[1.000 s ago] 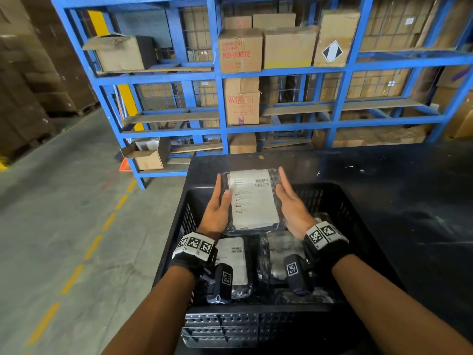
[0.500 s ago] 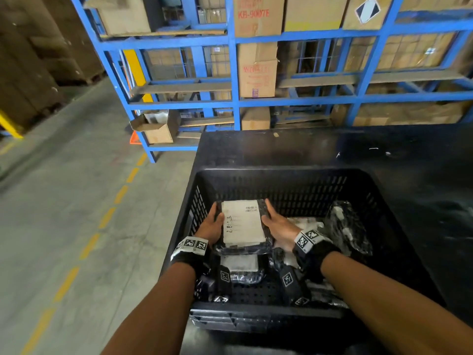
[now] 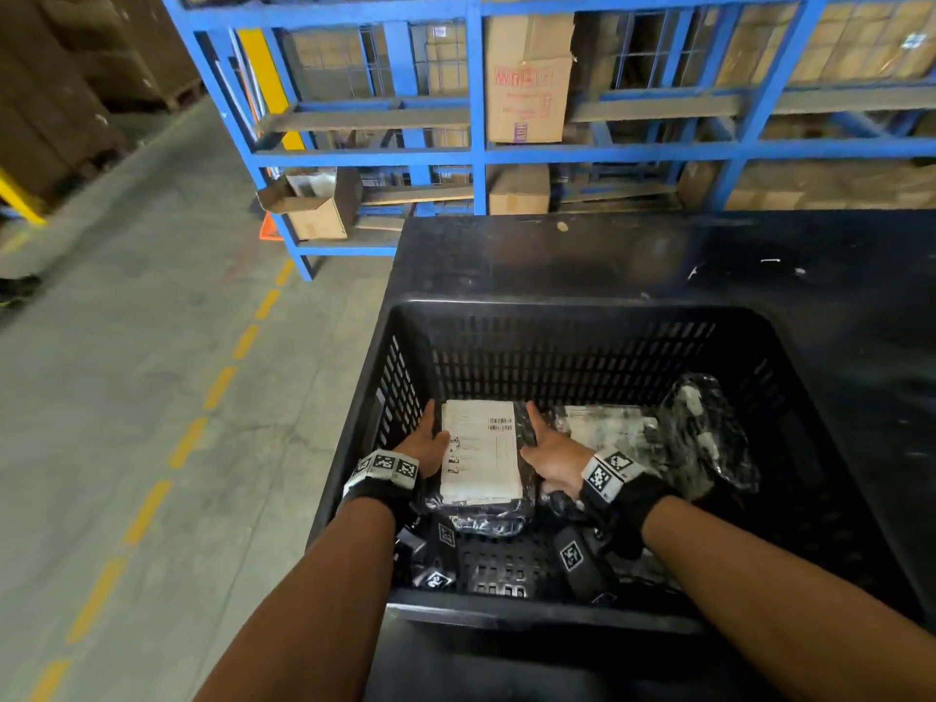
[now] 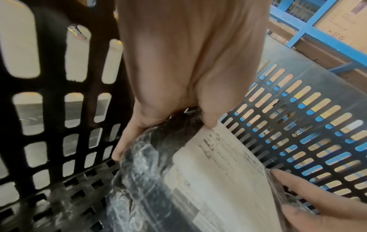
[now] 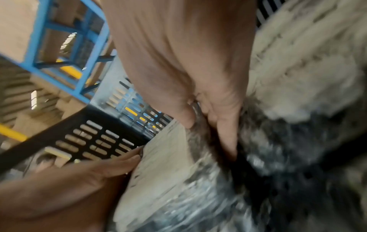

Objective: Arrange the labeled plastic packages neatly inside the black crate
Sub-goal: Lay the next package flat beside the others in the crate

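Note:
A black slotted crate [image 3: 557,309] stands on a black table [image 3: 633,250]. Low in its left half lies a plastic-wrapped package with a white label [image 3: 481,458], label up. My left hand [image 3: 425,440] holds its left edge and my right hand [image 3: 549,450] holds its right edge. In the left wrist view the thumb sits on the package's label [image 4: 218,180] and the fingers [image 4: 123,149] reach under the wrap, close to the crate wall [image 4: 53,87]. The right wrist view is blurred; there the package [image 5: 168,172] is pinched the same way.
Right of the held package lies another labelled package [image 3: 608,428], and a dark wrapped one [image 3: 709,438] leans towards the crate's right wall. Blue shelving with cardboard boxes [image 3: 527,88] stands behind the table. Concrete floor with a yellow dashed line [image 3: 218,387] runs along the left.
Both hands have brought the labelled package down from above the crate's rim to low inside its left half. The head view has tilted downward.

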